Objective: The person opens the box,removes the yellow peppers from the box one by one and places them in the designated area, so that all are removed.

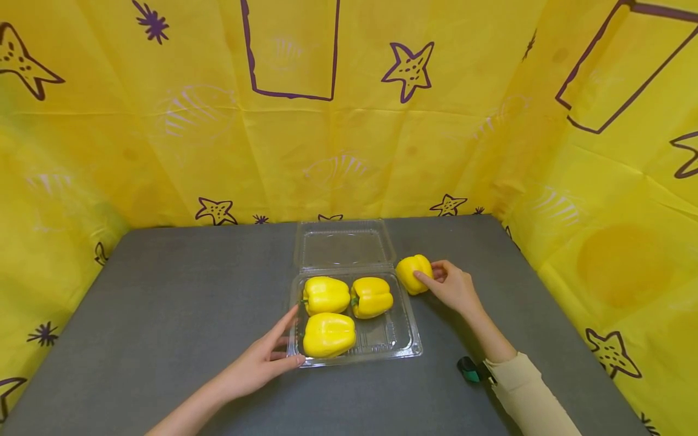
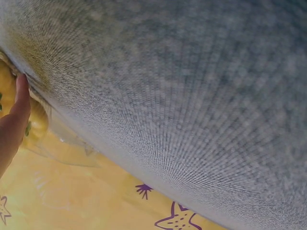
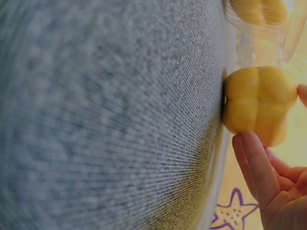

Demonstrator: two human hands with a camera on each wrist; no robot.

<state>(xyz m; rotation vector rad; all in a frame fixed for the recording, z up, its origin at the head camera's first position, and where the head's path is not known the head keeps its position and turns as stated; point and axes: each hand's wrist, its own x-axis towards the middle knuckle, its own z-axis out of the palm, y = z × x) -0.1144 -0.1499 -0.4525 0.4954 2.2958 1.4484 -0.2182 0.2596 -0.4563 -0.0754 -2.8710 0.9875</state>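
A clear plastic clamshell container [image 1: 384, 333] lies with its lid [image 1: 345, 245] folded back. Three yellow bell peppers sit in its base: one at back left [image 1: 326, 295], one at back right [image 1: 372, 297] and one at front left [image 1: 329, 335]. My left hand [image 1: 262, 363] rests against the container's left side, fingers extended along the rim and thumb at the front corner. To the right of the container, my right hand [image 1: 452, 287] holds a fourth yellow bell pepper [image 3: 259, 98] between thumb and fingers, close over the table. Its lobed bottom faces the right wrist camera.
The grey table [image 1: 180, 303] meets yellow cloth [image 1: 360, 139] printed with starfish at the back and both sides. A black and green strap piece [image 1: 470, 369] hangs at the right wrist, beside the beige sleeve [image 1: 523, 387].
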